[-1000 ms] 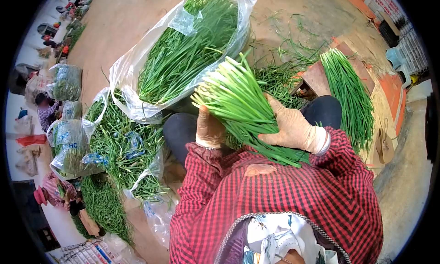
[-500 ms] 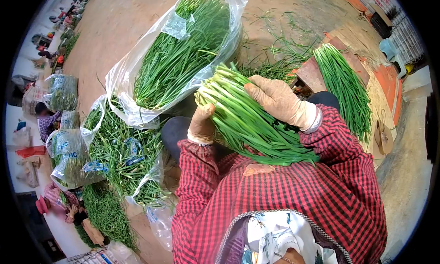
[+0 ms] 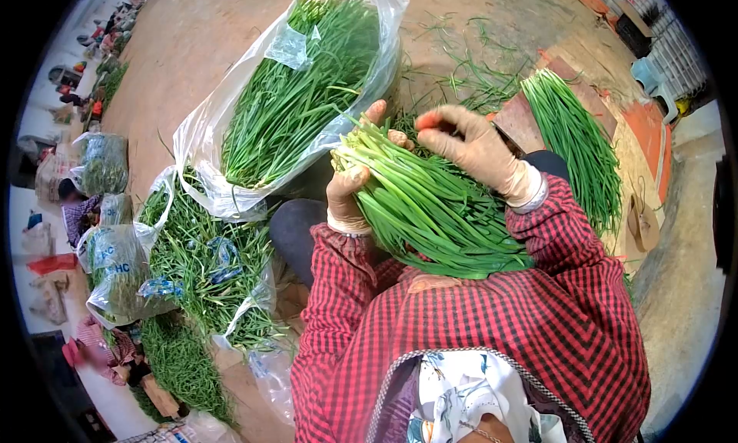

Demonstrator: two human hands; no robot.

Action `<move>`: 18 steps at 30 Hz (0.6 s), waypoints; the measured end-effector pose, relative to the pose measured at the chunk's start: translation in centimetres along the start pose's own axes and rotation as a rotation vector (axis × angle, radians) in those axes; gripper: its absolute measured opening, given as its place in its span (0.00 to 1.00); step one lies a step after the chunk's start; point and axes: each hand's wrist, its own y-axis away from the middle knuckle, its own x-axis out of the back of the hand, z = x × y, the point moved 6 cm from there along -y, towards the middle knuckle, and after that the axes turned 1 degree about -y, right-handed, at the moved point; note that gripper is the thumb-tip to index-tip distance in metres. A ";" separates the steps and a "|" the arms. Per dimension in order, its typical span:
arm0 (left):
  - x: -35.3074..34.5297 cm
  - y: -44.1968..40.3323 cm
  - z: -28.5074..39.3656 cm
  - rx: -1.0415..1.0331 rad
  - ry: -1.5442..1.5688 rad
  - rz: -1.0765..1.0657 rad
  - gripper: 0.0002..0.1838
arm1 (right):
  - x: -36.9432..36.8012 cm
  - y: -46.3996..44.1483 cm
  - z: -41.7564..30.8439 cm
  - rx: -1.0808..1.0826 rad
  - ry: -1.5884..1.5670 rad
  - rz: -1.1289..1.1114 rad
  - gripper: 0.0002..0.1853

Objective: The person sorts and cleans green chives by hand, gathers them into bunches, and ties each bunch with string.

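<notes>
A bunch of garlic chives [image 3: 434, 204] lies over my lap, pale stem ends up and to the left, green leaves towards my red checked jacket. My left hand [image 3: 349, 188], in a thin pale glove, is wrapped round the stem end, its thumb in front and fingertips showing behind. Just above the stems, my gloved right hand [image 3: 486, 160] is raised off the bunch. Its fingers are bent and slightly blurred, with a gap between thumb and fingers and nothing visible in them. To the right, another neat bunch of chives [image 3: 573, 147] rests on a board.
An open clear plastic bag [image 3: 192, 147] full of chives stands ahead. Left of my knee is a bag of loose chives [image 3: 204, 266], beside tied bags [image 3: 115, 258]. Loose leaves [image 3: 484, 78] litter the floor. A sandal [image 3: 642, 224] lies at right. Other people [image 3: 100, 343] sit along the left.
My right hand has let go of the bunch and lifted clear, its fingers now bent. My left hand keeps hold of the stems, its fingertips now showing behind them.
</notes>
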 end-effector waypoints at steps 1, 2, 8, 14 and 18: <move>-0.2 0.0 0.0 0.001 0.000 0.000 0.50 | 0.5 -0.2 -0.4 0.006 -0.078 0.042 0.19; -0.5 0.0 -0.1 0.023 0.036 -0.014 0.50 | 0.6 -0.5 -1.6 0.004 -0.083 0.047 0.19; -1.1 -0.4 -0.4 0.020 0.099 -0.082 0.54 | -0.3 -3.0 -5.3 0.284 0.387 -0.172 0.15; -1.0 -0.3 -0.4 0.076 0.077 -0.106 0.56 | -1.1 -3.2 -6.0 0.293 0.566 -0.230 0.08; -1.3 -0.2 -0.4 0.073 0.097 -0.081 0.57 | -1.1 -3.1 -5.9 0.271 0.506 -0.233 0.08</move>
